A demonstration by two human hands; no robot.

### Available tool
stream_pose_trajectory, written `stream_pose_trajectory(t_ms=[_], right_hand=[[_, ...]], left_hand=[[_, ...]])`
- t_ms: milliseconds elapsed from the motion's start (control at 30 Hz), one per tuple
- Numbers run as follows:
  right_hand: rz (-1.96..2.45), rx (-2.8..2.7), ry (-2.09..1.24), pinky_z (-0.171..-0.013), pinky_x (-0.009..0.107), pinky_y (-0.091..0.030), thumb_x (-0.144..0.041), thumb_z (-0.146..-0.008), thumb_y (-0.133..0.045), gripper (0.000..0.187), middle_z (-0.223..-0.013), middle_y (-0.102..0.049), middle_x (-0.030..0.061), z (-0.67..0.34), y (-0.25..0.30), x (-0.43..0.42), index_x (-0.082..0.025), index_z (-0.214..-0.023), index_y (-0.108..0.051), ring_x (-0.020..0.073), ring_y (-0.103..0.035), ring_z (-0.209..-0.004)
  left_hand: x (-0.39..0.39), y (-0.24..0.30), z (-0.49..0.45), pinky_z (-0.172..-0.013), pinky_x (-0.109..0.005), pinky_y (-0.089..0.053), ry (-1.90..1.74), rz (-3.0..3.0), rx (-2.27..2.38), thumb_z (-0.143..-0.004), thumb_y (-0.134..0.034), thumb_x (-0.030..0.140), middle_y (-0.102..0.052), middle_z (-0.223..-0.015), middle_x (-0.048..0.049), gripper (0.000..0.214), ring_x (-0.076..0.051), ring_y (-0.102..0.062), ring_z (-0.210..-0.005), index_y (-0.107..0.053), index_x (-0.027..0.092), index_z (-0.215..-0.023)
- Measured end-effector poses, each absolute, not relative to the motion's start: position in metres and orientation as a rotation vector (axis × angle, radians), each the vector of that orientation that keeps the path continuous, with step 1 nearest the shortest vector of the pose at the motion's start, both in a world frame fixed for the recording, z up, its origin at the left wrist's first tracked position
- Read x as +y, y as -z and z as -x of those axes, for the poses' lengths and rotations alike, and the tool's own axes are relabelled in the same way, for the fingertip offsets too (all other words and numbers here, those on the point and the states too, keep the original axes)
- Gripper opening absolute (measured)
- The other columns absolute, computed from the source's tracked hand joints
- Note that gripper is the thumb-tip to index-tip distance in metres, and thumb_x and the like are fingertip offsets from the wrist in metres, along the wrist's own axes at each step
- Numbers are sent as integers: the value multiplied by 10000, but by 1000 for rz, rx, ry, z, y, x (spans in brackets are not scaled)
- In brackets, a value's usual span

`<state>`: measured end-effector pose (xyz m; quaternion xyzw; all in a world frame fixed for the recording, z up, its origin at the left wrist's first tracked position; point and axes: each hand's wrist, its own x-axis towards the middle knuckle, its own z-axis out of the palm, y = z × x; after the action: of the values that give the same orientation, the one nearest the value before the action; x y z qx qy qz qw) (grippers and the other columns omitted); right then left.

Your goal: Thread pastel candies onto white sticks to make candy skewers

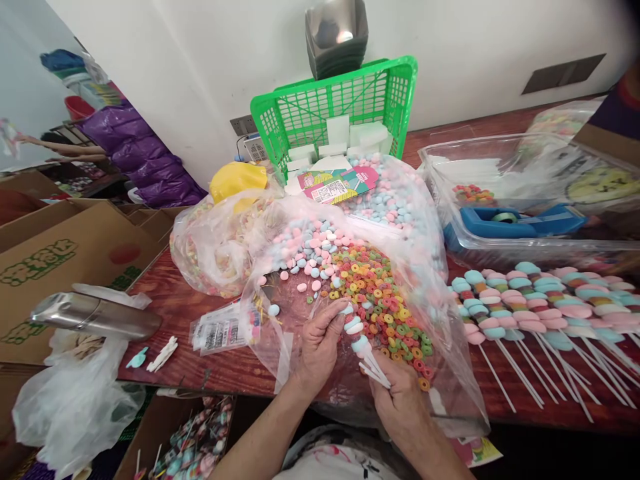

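My left hand (320, 340) pinches the top of a candy skewer (356, 328), where blue and white marshmallow pieces are threaded. My right hand (400, 390) grips several white sticks (376, 369) at the skewer's lower end. Both hands rest over an open clear plastic bag (450, 373) on the wooden table (200, 367). Inside the bag lie a heap of colourful ring candies (383, 293) and pink and blue round candies (310, 247).
Finished candy skewers (540, 307) lie in a row at the right. A clear bin (440, 167) holds a blue tape dispenser (520, 223). A green basket (340, 107) stands at the back. A steel flask (95, 317), cardboard boxes (60, 260) and another candy bag (220, 247) sit left.
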<state>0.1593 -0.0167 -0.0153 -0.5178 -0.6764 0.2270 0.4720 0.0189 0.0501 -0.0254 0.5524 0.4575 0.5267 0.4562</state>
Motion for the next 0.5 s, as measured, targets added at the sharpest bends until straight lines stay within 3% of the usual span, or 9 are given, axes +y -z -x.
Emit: stream_pose_trajectory(t_ms=[333,500], right_hand=[[1316,-1566,-517,-450,202,-386,-116,-851,-407,277,-523,-539,-18,-170,29,-15,-160,-768,-668,128,-488,-446],[1325,-1698,-611,-520,206,-433,-98,-817,-394,302,-569,-597,-5,-173,28,-12,-164,-779,-686,138,-544,-498]], left_hand=[[39,17,-32,-989,-358,-490,-1261,-1046,1080,-788,-727,390,-749,-1079,-63,297,-228,-668,-1054,-757,214,-1026],[49,10,-29,-880,-385,-543,-1343,-717,853,-811,-711,370,-727,-1104,-76,519,-223,-701,-974,-567,270,-1298]])
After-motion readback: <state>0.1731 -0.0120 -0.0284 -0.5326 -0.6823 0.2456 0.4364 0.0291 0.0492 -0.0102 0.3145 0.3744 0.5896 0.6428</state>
